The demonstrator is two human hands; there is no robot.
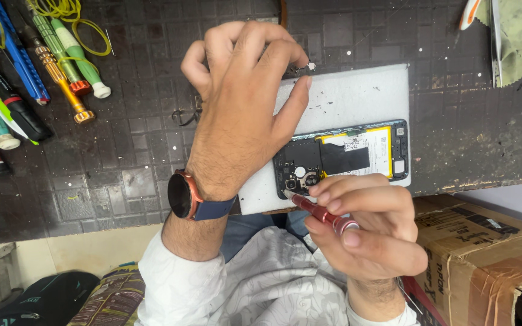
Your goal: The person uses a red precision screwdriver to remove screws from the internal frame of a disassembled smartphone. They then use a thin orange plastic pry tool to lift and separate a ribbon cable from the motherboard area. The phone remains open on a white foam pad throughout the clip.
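Head view looks down on a dark tiled workbench [122, 181], where a white pad [357, 96] carries an opened smartphone [342, 157], back cover off, yellow-edged battery and dark board exposed. It is a thin, stiff, fragile thing (best steadied by its frame edges, I judge, not by the board). The left hand [243, 115] arches over the pad's left end, fingertips pinched on a tiny screw-like part [311, 66]. The right hand [364, 235] grips a slim red precision screwdriver [321, 212], light and easily rolled, its tip at the phone's lower left corner.
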